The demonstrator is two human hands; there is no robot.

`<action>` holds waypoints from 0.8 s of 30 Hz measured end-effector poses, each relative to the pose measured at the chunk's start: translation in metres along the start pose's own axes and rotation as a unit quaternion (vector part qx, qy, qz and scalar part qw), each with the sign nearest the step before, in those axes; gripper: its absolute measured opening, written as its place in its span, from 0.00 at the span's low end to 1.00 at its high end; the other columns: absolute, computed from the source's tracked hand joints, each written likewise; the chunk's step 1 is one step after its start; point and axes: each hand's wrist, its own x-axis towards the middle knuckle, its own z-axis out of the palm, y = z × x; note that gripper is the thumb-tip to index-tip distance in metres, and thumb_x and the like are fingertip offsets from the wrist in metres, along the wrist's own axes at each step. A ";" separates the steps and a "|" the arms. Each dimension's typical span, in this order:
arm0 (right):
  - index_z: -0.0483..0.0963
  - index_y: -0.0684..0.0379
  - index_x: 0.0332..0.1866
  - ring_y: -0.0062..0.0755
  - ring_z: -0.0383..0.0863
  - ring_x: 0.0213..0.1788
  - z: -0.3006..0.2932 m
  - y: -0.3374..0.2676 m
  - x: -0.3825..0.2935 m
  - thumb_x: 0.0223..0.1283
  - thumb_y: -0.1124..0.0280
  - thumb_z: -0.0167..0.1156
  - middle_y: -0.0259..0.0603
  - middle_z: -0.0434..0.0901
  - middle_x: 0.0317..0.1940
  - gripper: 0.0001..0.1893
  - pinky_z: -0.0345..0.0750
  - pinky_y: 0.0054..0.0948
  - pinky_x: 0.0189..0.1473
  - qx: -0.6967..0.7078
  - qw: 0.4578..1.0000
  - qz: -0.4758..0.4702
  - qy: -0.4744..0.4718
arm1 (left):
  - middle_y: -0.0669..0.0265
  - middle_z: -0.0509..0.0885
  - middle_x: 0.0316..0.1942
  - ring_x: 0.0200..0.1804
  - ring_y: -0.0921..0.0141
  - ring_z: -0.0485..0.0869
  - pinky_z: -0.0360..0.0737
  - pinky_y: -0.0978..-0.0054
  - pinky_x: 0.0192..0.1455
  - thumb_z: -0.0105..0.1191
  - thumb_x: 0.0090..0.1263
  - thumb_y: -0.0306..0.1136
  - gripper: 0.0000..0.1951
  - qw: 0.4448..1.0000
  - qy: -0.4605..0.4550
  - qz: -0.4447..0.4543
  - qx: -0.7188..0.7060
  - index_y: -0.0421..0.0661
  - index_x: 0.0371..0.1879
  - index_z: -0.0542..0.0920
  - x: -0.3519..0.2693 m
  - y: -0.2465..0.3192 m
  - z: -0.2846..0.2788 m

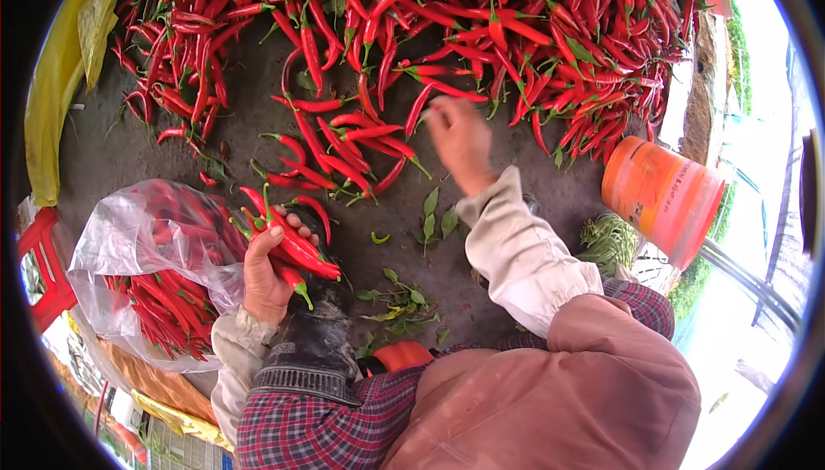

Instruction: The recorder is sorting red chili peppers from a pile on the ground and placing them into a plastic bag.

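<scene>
A bunch of several red chili peppers (296, 244) with green stems is held in my left hand (267, 276), thumb across the top. The hand is above my black boot, just right of a clear plastic bag (155, 238) filled with more red chilies. My right hand (461, 141) is stretched forward and blurred by motion. Its fingertips are near a single red chili (417, 109) at the front of the pile; whether they pinch anything is unclear. Between the hands lies a loose cluster of red chilies (348, 154) on the dark floor (380, 264).
A large heap of red chilies (580, 38) spans the far side. An orange plastic bucket (664, 199) lies tilted at right, near a bundle of green long beans (609, 241). Green leaves (399, 302) are scattered before me. A red plastic stool (48, 270) and yellow sheeting (58, 90) are at left.
</scene>
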 end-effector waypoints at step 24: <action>0.79 0.64 0.33 0.24 0.76 0.20 0.027 -0.014 -0.024 0.70 0.58 0.59 0.36 0.80 0.21 0.18 0.71 0.26 0.24 0.365 0.870 0.297 -0.145 | 0.59 0.83 0.50 0.53 0.61 0.83 0.83 0.56 0.57 0.58 0.66 0.31 0.17 0.998 0.037 -0.010 0.047 0.44 0.53 0.76 -0.001 0.000 -0.004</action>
